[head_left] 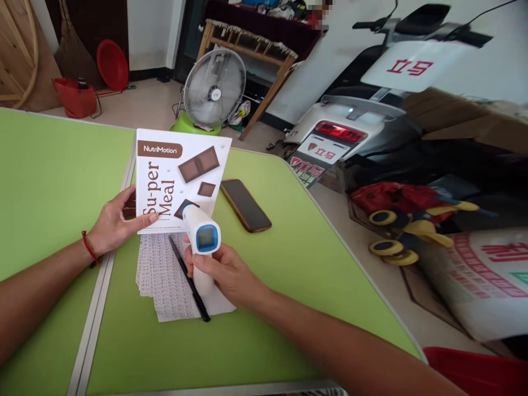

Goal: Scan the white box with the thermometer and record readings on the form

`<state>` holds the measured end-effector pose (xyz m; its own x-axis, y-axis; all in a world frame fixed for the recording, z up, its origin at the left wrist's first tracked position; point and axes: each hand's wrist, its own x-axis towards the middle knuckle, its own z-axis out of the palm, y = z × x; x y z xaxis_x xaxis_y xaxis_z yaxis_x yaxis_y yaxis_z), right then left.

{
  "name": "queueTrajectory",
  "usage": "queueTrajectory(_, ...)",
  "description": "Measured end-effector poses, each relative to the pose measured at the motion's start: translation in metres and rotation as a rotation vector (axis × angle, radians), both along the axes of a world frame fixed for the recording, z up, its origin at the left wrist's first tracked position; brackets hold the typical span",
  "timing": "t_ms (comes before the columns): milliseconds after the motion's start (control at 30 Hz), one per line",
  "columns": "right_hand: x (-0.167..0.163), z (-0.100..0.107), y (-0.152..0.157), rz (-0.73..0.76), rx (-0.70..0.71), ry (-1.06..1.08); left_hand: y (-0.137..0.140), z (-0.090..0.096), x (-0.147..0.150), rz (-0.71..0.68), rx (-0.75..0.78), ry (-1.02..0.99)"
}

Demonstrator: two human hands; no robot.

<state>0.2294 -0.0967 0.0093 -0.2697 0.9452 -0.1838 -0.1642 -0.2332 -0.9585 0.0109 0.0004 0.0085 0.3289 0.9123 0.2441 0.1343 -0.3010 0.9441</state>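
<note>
My left hand (117, 220) grips the lower left edge of a white box (193, 195) printed "NutriMotion Su-per Meal", its thumb on the front and its fingers behind. The box is held upright above the table. In my right hand (225, 269) is a white and blue infrared thermometer (203, 228), gripped by its handle, its small screen facing me and its front end close to the box's lower right part. Beneath both lie handwritten paper sheets (163, 278) with a black pen (190, 279) across them. A dark phone (246, 206) in a brown case rests to the right.
The green folding table (289, 330) has a metal-edged seam (93, 319) on the left. Beyond it stand a fan (214, 91), a wooden table (251, 47) and a red bucket (76, 99). A white scooter (350, 124) and a filled sack (487, 275) are at the right.
</note>
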Motion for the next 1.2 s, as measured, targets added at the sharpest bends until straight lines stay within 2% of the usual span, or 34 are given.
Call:
queueTrajectory(233, -0.012, -0.012, 0.004, -0.101, 0.061, 0.017, 0.0, 0.001, 0.001, -0.019, 0.005, 0.002)
queueTrajectory(433, -0.014, -0.016, 0.004, -0.118, 0.095, 0.023, 0.001, 0.0, -0.001, -0.014, 0.033, 0.036)
queueTrajectory(733, -0.014, -0.015, 0.005, -0.128, 0.083, -0.024, 0.0, 0.002, 0.0, -0.014, -0.004, 0.048)
queueTrajectory(1200, -0.013, -0.017, 0.007, -0.093, 0.14, -0.025, 0.0, 0.003, -0.002, -0.007, -0.01, 0.063)
